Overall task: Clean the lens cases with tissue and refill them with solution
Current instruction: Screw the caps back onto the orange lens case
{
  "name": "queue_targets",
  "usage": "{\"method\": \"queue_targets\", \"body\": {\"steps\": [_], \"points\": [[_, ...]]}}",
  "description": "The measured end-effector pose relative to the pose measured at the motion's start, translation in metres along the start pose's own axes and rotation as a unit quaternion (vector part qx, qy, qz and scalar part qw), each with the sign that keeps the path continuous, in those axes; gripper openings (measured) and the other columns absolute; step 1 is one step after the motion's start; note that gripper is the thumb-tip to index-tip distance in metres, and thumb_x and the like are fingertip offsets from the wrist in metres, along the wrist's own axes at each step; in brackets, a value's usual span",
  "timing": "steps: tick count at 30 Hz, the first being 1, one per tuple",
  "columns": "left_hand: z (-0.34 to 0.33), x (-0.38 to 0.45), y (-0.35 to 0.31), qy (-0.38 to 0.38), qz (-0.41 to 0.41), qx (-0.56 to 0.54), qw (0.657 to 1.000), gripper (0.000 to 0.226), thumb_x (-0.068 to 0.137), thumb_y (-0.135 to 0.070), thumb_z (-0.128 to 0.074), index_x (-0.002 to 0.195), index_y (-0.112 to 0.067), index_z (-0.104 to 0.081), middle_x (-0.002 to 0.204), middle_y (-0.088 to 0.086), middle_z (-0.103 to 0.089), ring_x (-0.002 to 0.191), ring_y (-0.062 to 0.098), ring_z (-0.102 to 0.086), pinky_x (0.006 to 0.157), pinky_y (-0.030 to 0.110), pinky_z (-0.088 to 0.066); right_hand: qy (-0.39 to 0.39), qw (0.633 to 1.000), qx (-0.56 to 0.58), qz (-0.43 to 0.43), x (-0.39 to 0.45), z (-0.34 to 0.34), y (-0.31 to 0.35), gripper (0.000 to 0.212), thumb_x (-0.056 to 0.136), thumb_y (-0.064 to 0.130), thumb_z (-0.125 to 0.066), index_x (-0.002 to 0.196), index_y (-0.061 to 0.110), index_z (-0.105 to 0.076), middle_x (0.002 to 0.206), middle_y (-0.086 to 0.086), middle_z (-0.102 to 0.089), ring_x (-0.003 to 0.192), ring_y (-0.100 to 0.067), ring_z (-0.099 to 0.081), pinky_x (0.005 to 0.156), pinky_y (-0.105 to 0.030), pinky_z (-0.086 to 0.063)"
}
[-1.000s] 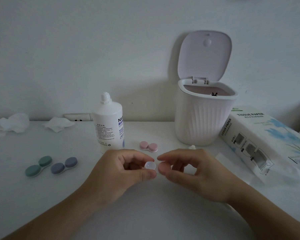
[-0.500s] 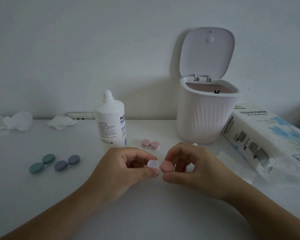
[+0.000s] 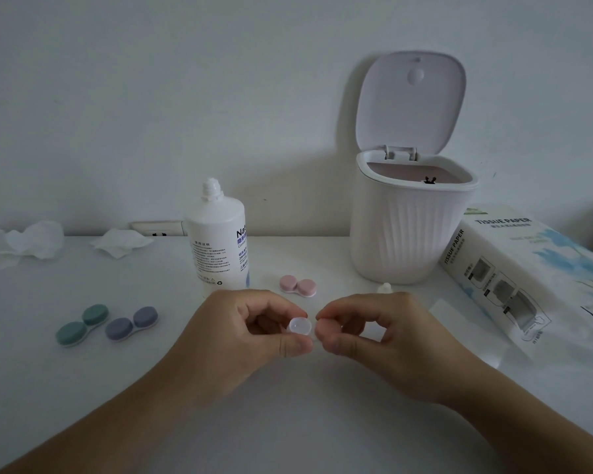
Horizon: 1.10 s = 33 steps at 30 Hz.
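Head view: the left hand (image 3: 254,331) pinches a translucent lens case (image 3: 300,327) between thumb and curled fingers, holding it just above the white bench (image 3: 322,422) with one open well facing the camera. The right hand (image 3: 387,340) is curled round a pink cap (image 3: 323,328), thumb and forefinger pinching it right beside that well; whether cap and case are touching is hard to tell.

The uncapped solution bottle (image 3: 220,241) stands behind the hands, its small white cap (image 3: 384,288) lying near the foot of the open desktop bin (image 3: 411,227). A closed pink case (image 3: 298,285) sits between bottle and bin; a green case (image 3: 82,325) and a purple case (image 3: 131,323) lie side by side to the left. Crumpled tissues (image 3: 24,242) rest at the back left, and the tissue pack (image 3: 528,278) lies on the right.

The step looks like screwing the cap on or off. To do it well, keep the case level so any solution stays in, seat the cap square on the thread, and turn lightly with the fingertips.
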<state>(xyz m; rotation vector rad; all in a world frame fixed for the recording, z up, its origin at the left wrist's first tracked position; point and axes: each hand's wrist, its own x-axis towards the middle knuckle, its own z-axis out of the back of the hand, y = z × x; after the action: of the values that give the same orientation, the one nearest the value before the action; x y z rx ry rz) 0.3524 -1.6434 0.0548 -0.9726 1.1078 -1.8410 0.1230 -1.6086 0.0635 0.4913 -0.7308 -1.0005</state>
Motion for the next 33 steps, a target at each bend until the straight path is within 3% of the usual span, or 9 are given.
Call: {"method": "queue_targets", "body": {"steps": [2,6,10,14,19,24,27,31,33], "points": [[0.002,0.0,-0.002,-0.001,-0.032,0.059,0.998,0.031,0.063,-0.05,-0.085,0.091,-0.039,-0.078,0.082,-0.006,-0.076,0.071,0.018,-0.069,0.069,0.032,-0.058,0.002,1.0,0.005,-0.007,0.0,0.003,0.0,0.015,0.087,0.039,-0.071,0.1,0.033,-0.072,0.088,0.02,-0.07,0.084,-0.009,-0.066,0.064,-0.008,-0.044],[0.009,-0.002,0.001,-0.043,-0.1,0.184,0.977,0.037,0.067,-0.038,-0.09,0.1,-0.043,-0.074,0.09,-0.028,-0.067,0.072,0.009,-0.061,0.061,0.008,-0.042,-0.013,0.999,0.007,-0.028,-0.001,0.011,-0.003,0.01,0.089,0.032,-0.073,0.098,0.034,-0.073,0.085,0.021,-0.07,0.08,-0.003,-0.066,0.058,-0.006,-0.041],[0.008,-0.001,0.007,-0.045,-0.093,0.309,0.945,0.029,0.083,-0.033,-0.079,0.11,-0.04,-0.071,0.102,-0.031,-0.06,0.075,0.008,-0.057,0.067,0.013,-0.043,-0.016,0.999,0.008,-0.038,0.0,0.014,-0.003,0.007,0.09,0.033,-0.073,0.096,0.032,-0.074,0.083,0.018,-0.071,0.077,-0.004,-0.067,0.063,-0.01,-0.046],[0.005,0.0,0.012,-0.003,-0.056,0.351,0.935,0.037,0.089,-0.044,-0.065,0.126,-0.042,-0.063,0.108,-0.034,-0.055,0.086,-0.015,-0.052,0.072,0.01,-0.038,-0.004,0.999,0.009,-0.035,0.0,0.014,-0.003,0.007,0.089,0.031,-0.073,0.096,0.031,-0.074,0.085,0.019,-0.072,0.079,-0.005,-0.069,0.068,-0.01,-0.048],[0.004,0.003,0.015,0.002,-0.068,0.361,0.93,0.028,0.097,-0.038,-0.058,0.125,-0.041,-0.065,0.103,-0.03,-0.057,0.094,-0.008,-0.053,0.08,0.011,-0.041,-0.002,1.0,-0.01,-0.03,0.0,0.012,-0.004,0.005,0.09,0.033,-0.072,0.095,0.033,-0.073,0.084,0.022,-0.07,0.081,-0.003,-0.067,0.065,-0.006,-0.044],[0.006,0.003,0.015,-0.04,-0.088,0.289,0.952,0.029,0.098,-0.024,-0.062,0.118,-0.044,-0.069,0.097,-0.025,-0.059,0.093,-0.002,-0.057,0.077,0.006,-0.04,0.001,0.999,-0.014,-0.029,0.0,0.012,-0.006,0.007,0.09,0.036,-0.071,0.096,0.032,-0.072,0.088,0.018,-0.071,0.083,-0.007,-0.067,0.07,-0.022,-0.052],[0.005,0.002,0.008,-0.054,-0.114,0.156,0.98,0.028,0.102,-0.023,-0.057,0.109,-0.047,-0.07,0.088,-0.035,-0.063,0.074,-0.007,-0.058,0.068,0.002,-0.04,0.005,1.0,-0.012,-0.028,0.0,0.011,-0.008,0.011,0.089,0.038,-0.069,0.097,0.032,-0.072,0.088,0.017,-0.071,0.083,-0.009,-0.067,0.068,-0.02,-0.052],[0.001,0.002,0.002,-0.069,-0.102,0.023,0.992,0.006,0.091,-0.043,-0.064,0.097,-0.042,-0.067,0.084,-0.027,-0.07,0.06,0.023,-0.052,0.056,0.015,-0.047,0.011,1.0,-0.01,-0.023,-0.001,0.008,-0.008,0.01,0.089,0.039,-0.07,0.098,0.035,-0.071,0.088,0.018,-0.071,0.084,-0.008,-0.067,0.067,-0.01,-0.046],[-0.001,0.0,0.0,-0.074,-0.111,0.012,0.991,0.018,0.083,-0.05,-0.069,0.094,-0.036,-0.066,0.09,-0.024,-0.073,0.065,0.029,-0.052,0.058,0.016,-0.048,0.017,1.0,-0.007,-0.017,-0.001,0.007,-0.007,0.009,0.089,0.037,-0.071,0.098,0.035,-0.071,0.09,0.019,-0.071,0.085,-0.008,-0.067,0.07,-0.011,-0.048]]}}
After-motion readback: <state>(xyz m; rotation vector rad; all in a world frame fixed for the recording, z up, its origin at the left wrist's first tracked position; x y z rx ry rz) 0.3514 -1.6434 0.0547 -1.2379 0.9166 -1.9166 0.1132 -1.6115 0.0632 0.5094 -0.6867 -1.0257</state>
